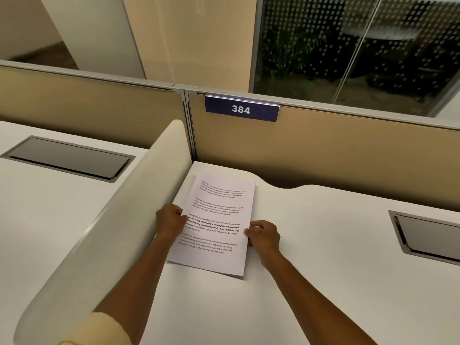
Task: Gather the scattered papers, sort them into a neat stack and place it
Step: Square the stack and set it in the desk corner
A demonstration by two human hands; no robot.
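A stack of white papers with printed paragraphs lies flat on the white desk, in the back left corner beside the curved divider. Its edges line up, with one sheet's corner peeking out at the top left. My left hand grips the stack's left edge, fingers curled over it. On the opposite side my right hand pinches the right edge at about the same height. Both forearms reach in from the bottom of the view.
A curved white divider runs along the stack's left side. A tan partition with a blue "384" label closes the back. Grey cable hatches sit in the desk at right and in the neighbouring desk at left.
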